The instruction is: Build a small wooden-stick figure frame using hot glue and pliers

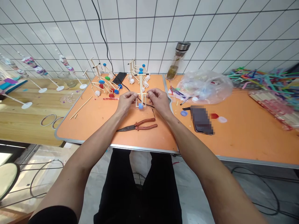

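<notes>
Near the table's front edge, a small bike-like model of pale wooden sticks [141, 88] stands between my hands, with a blue bottle cap [140, 106] as its front wheel. My left hand [126, 101] is closed, thumb and fingertips pinching the left side of its stick frame. On the right side, my right hand [159, 100] pinches the frame in the same way. A pair of long-nose pliers [137, 125] with reddish-brown handles lies just below the hands. Several similar stick models with blue, red, green and white caps [111, 94] stand behind to the left.
Phones lie at the back [119, 78] and right [201, 120]. Beyond stand a glass tea bottle [175, 60] and a clear plastic bag [205, 85]. Colourful pipe cleaners [263, 77] are heaped far right. Loose sticks [81, 108] lie left. A black cable [106, 43] hangs down the wall.
</notes>
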A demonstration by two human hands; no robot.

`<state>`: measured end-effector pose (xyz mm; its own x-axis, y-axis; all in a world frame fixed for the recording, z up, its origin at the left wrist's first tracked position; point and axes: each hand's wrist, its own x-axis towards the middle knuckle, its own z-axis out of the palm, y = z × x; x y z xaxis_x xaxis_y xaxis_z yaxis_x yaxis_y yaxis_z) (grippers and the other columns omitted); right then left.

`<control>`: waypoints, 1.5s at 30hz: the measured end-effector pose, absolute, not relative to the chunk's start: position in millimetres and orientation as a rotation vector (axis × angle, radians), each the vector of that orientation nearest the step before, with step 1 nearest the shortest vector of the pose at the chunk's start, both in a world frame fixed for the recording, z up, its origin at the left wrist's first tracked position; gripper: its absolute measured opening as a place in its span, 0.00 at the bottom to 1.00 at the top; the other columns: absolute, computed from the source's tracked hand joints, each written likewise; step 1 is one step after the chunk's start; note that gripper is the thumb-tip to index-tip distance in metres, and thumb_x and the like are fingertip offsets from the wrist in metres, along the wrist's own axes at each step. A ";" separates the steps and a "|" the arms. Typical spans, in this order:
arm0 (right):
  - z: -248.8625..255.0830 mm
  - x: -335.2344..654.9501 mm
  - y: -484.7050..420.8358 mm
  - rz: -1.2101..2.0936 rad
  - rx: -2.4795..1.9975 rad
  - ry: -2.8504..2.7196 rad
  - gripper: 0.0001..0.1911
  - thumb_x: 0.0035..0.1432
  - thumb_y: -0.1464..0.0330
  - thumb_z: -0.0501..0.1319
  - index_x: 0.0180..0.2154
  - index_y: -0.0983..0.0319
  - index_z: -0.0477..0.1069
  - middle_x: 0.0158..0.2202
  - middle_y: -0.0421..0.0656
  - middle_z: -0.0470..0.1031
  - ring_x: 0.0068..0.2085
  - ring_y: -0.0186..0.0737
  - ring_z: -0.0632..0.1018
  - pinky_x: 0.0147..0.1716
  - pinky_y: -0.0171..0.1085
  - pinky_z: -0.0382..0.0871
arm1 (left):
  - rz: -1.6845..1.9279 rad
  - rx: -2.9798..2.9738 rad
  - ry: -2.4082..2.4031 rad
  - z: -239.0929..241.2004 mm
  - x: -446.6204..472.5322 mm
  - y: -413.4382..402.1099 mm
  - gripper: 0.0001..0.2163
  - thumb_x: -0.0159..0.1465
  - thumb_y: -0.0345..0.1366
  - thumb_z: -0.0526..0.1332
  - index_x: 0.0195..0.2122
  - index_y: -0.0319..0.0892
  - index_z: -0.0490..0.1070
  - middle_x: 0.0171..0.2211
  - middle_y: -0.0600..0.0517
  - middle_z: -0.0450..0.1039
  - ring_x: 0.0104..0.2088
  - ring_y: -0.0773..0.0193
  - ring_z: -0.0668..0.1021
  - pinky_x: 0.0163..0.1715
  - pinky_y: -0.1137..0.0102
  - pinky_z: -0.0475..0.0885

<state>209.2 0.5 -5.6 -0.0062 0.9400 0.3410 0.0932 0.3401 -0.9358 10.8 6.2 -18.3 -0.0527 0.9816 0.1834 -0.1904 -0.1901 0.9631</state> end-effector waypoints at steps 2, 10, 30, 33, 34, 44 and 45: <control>-4.4 210.1 0.4 0.895 -1.018 -1.409 0.10 0.66 0.60 0.66 0.41 0.59 0.80 0.35 0.39 0.83 0.28 0.32 0.75 0.29 0.33 0.70 | 1.458 1.181 1.008 -18.6 10.9 5.5 0.20 0.51 0.53 0.82 0.31 0.41 0.83 0.32 0.51 0.83 0.30 0.67 0.78 0.32 0.72 0.73; -7.0 209.0 -0.6 0.824 -1.033 -1.427 0.13 0.66 0.56 0.65 0.41 0.58 0.80 0.35 0.40 0.84 0.31 0.36 0.77 0.32 0.36 0.72 | 1.464 1.160 1.033 -20.6 11.5 5.0 0.18 0.53 0.51 0.81 0.31 0.42 0.84 0.32 0.50 0.84 0.31 0.67 0.78 0.33 0.72 0.73; -6.4 213.9 -3.5 0.519 -1.190 -1.503 0.13 0.54 0.75 0.54 0.29 0.55 0.74 0.33 0.40 0.81 0.40 0.45 0.80 0.47 0.43 0.73 | 1.443 1.133 1.064 -19.6 10.9 2.4 0.16 0.56 0.50 0.80 0.31 0.43 0.83 0.33 0.50 0.84 0.30 0.67 0.77 0.33 0.71 0.72; -8.2 213.5 -3.9 0.514 -1.157 -1.493 0.13 0.58 0.74 0.54 0.34 0.55 0.76 0.36 0.40 0.83 0.41 0.45 0.82 0.47 0.43 0.73 | 1.450 1.147 1.045 -20.1 11.2 2.6 0.16 0.56 0.50 0.80 0.31 0.43 0.84 0.33 0.50 0.84 0.30 0.67 0.77 0.33 0.71 0.72; -9.1 213.1 -4.1 0.513 -1.142 -1.498 0.13 0.59 0.74 0.54 0.35 0.55 0.77 0.37 0.40 0.84 0.42 0.44 0.82 0.47 0.43 0.73 | 1.454 1.152 1.039 -20.3 11.4 2.6 0.16 0.56 0.50 0.80 0.31 0.43 0.84 0.33 0.50 0.84 0.30 0.67 0.77 0.33 0.71 0.72; -16.2 210.1 -4.9 0.564 -1.135 -1.526 0.10 0.63 0.70 0.57 0.40 0.56 0.78 0.37 0.40 0.84 0.41 0.44 0.83 0.45 0.42 0.73 | 1.439 1.141 1.058 -21.6 12.2 1.8 0.15 0.56 0.49 0.79 0.31 0.43 0.84 0.33 0.50 0.85 0.30 0.67 0.77 0.33 0.71 0.73; -16.3 210.0 -4.7 0.573 -1.133 -1.524 0.09 0.64 0.69 0.58 0.41 0.56 0.78 0.37 0.40 0.84 0.40 0.43 0.82 0.44 0.42 0.73 | 1.441 1.149 1.054 -21.7 12.1 1.5 0.15 0.56 0.49 0.79 0.31 0.43 0.84 0.33 0.50 0.85 0.30 0.67 0.77 0.34 0.71 0.73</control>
<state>210.0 -4.7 -16.3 0.0557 0.8797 0.4723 0.3504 0.4257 -0.8343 12.1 1.5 -21.7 -0.0777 0.9875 0.1372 -0.1686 -0.1487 0.9744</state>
